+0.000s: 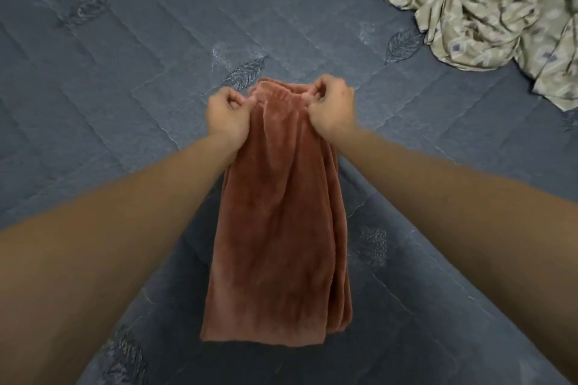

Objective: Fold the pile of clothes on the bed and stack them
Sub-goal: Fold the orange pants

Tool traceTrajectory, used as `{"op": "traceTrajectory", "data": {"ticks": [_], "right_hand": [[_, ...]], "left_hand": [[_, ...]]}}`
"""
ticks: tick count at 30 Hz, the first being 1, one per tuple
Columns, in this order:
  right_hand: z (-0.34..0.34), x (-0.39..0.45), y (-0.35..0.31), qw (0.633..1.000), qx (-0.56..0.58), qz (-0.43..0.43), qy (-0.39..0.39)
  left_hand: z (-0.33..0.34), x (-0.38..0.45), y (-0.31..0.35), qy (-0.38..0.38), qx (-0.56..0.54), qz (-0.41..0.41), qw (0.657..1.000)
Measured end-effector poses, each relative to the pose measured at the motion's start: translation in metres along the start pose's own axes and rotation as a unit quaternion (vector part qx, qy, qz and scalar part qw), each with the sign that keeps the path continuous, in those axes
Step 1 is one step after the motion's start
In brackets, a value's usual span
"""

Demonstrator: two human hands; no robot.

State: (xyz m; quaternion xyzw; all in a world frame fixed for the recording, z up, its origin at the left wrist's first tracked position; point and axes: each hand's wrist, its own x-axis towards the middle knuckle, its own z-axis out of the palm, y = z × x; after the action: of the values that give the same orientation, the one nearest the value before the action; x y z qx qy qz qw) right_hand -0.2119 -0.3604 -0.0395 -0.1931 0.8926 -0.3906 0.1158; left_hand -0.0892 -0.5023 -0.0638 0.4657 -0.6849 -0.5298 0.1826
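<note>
Hands hold one garment up over the bed. Landmark for all positions: the rust-brown garment, a plush, velvety piece hanging lengthwise in the middle of the view.

Left hand: at the garment's upper left corner, fingers curled in, pinching the top edge between thumb and fingers. Left forearm runs down and out from that corner to the lower left frame edge.

Right hand: at the garment's upper right corner, fingers likewise curled, pinching the same top edge. Right forearm runs out to the lower right.

Top edge between the two hands is gathered and bunched, sagging slightly. Below the hands the cloth falls in long vertical folds; several layers show along its right side. Bottom hem hangs roughly straight, towards the lower middle of the view. Whether the hem touches anything underneath cannot be told.

Bed cover: blue-grey quilted fabric with stitched leaf motifs, spreading behind and to both sides of the garment.

Beige patterned cloth: crumpled heap lying on the bed cover, well apart from the garment, beyond its upper right corner. Unfolded, heavily creased, partly cut off by the frame edge.
</note>
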Motion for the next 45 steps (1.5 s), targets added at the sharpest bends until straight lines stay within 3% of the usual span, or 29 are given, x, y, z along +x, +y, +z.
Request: {"op": "traceTrajectory", "data": {"ticks": [2,4,6,9,13,18,21,24,28,35,40,45], "right_hand": [[-0.003,0.002,-0.001,1.0,-0.009,-0.01,0.008],[-0.006,-0.019,0.002,0.996,-0.079,-0.042,0.008],[-0.009,-0.064,0.007,0.986,-0.114,-0.114,0.027],[-0.01,-0.155,0.024,0.967,-0.116,-0.215,-0.067],[-0.02,-0.223,0.078,0.933,-0.21,-0.212,-0.201],[-0.02,-0.251,0.098,0.958,-0.176,-0.157,-0.165],[-0.023,-0.291,0.102,0.957,-0.179,-0.183,-0.134],[-0.038,-0.333,0.115,0.933,-0.169,-0.277,-0.155],[-0.045,-0.371,0.139,0.889,-0.223,-0.318,-0.243],[-0.03,-0.331,0.154,0.885,-0.277,-0.323,-0.19],[-0.04,-0.35,0.14,0.903,-0.256,-0.288,-0.188],[-0.069,-0.436,0.136,0.901,-0.229,-0.285,-0.235]], "left_hand": [[-0.003,-0.002,0.002,0.031,0.019,0.018,0.999],[-0.007,-0.02,-0.002,0.017,0.101,0.032,0.994],[-0.014,-0.062,-0.016,-0.022,0.177,0.099,0.979],[-0.033,-0.143,-0.05,-0.103,0.226,0.211,0.946],[-0.063,-0.219,-0.111,-0.158,0.288,0.156,0.932],[-0.084,-0.268,-0.143,-0.128,0.229,0.089,0.961],[-0.094,-0.294,-0.147,-0.156,0.163,0.056,0.973],[-0.113,-0.312,-0.152,-0.185,0.267,0.164,0.931],[-0.124,-0.32,-0.162,-0.181,0.396,0.28,0.855],[-0.106,-0.264,-0.158,-0.189,0.507,0.381,0.75],[-0.12,-0.291,-0.156,-0.192,0.492,0.38,0.76],[-0.153,-0.377,-0.166,-0.261,0.477,0.336,0.769]]}}
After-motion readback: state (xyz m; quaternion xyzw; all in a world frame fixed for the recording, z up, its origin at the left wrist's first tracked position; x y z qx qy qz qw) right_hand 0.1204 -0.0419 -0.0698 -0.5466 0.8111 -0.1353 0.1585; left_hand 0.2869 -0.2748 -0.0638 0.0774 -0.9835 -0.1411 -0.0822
